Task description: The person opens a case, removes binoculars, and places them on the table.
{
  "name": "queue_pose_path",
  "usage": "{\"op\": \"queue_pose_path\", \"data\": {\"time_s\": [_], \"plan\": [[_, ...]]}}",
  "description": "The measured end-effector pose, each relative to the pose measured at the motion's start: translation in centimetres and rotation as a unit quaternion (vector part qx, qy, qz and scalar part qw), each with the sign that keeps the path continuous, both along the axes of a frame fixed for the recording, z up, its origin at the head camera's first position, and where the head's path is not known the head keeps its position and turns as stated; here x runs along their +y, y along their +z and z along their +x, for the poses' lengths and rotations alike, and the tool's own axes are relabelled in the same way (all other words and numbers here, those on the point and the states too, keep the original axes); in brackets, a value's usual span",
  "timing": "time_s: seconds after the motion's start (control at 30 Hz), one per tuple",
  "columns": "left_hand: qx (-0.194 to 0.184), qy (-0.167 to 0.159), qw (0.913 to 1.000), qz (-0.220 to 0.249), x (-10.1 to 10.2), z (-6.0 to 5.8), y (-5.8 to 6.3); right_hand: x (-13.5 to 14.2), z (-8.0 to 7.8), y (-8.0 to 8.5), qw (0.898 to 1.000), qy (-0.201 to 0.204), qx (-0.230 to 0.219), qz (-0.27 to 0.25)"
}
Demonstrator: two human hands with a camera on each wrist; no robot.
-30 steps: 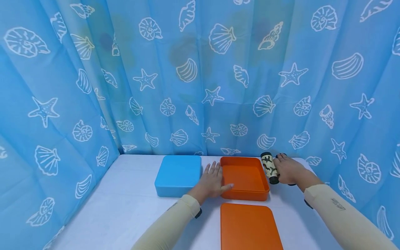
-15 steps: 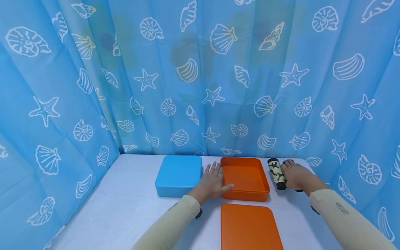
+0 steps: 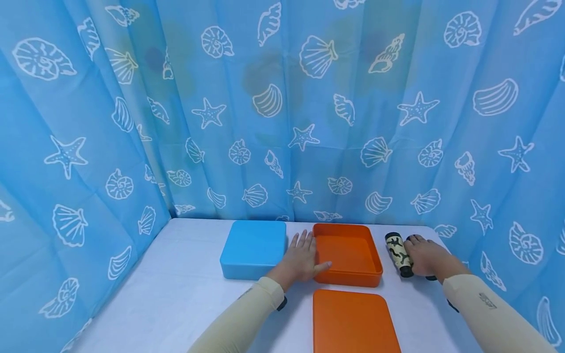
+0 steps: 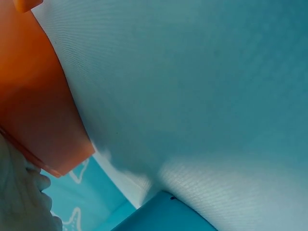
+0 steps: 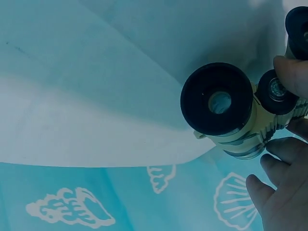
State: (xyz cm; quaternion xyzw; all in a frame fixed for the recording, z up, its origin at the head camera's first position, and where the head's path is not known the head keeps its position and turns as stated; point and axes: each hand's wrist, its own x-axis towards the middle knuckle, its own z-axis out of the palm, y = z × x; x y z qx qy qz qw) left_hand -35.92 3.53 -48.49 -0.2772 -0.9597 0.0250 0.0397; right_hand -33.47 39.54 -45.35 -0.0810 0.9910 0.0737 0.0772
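Camouflage-patterned binoculars [image 3: 398,254] with black ends are at the table's right side, to the right of the open orange box [image 3: 348,279]. My right hand [image 3: 424,256] grips them from above and covers their right barrel. In the right wrist view, the thumb touches the centre knob of the binoculars [image 5: 262,120], with the fingers along the far side. My left hand [image 3: 301,259] rests against the orange box's left wall, fingers straight and thumb over the rim. The left wrist view shows part of that hand [image 4: 21,192] beside the orange box [image 4: 38,96].
A blue box [image 3: 253,240] stands left of my left hand. An orange lid [image 3: 353,321] lies flat in front of the orange box. The white-covered table [image 3: 176,284] meets a blue shell-print curtain [image 3: 282,122] at the back and sides.
My right hand has moved the binoculars to the right and nearer to me, widening the gap from the orange box. My left hand has stayed at the box's left wall.
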Motion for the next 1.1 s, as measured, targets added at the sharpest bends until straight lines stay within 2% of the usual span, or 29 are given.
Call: {"op": "queue_pose_path", "data": {"time_s": [0.8,0.97,1.1], "plan": [[0.003,-0.002,1.0,-0.006,-0.1,0.3,0.3,-0.1,-0.4,-1.3,1.0,-0.005,0.006,0.02],[-0.002,0.003,1.0,-0.008,-0.3,0.3,0.8,-1.0,-0.3,-0.4,1.0,-0.021,0.001,0.004],[-0.016,0.006,0.9998,0.007,-1.1,0.5,1.6,-2.7,-0.1,0.8,0.999,-0.035,-0.009,-0.008]]}}
